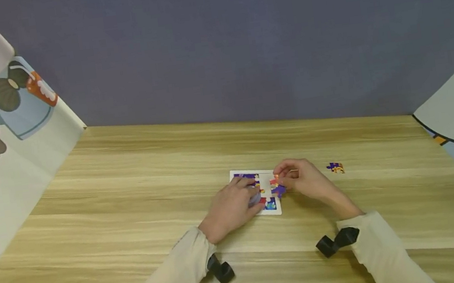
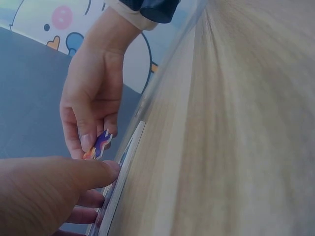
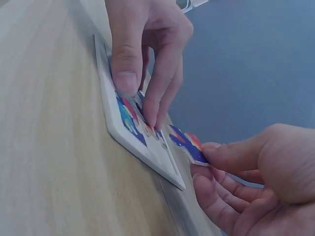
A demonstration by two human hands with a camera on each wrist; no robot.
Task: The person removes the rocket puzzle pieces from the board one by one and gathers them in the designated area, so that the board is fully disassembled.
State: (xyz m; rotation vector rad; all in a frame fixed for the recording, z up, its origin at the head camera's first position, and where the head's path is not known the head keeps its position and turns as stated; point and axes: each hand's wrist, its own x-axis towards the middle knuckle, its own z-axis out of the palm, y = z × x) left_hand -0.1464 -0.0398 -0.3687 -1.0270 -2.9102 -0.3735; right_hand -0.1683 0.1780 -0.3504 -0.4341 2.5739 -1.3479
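Note:
A white-framed jigsaw puzzle (image 1: 276, 212) lies flat on the table, with several colourful pieces seated in its tray. My left hand (image 1: 232, 205) rests over the puzzle's left part, fingertips touching the pieces; in the right wrist view its thumb and fingers point down onto them. Between thumb and fingers, my right hand (image 1: 305, 180) pinches a purple, red and yellow puzzle piece (image 3: 186, 143). That piece is tilted and held just above the puzzle's right side, where bare white tray shows. Part of the puzzle is hidden under the left hand.
Another loose puzzle piece (image 1: 335, 168), purple and yellow, lies on the wooden table (image 1: 130, 186) to the right of the right hand. A dark grey panel (image 1: 216, 53) rises behind the table, and a cartoon-printed panel (image 1: 7, 154) stands at the left.

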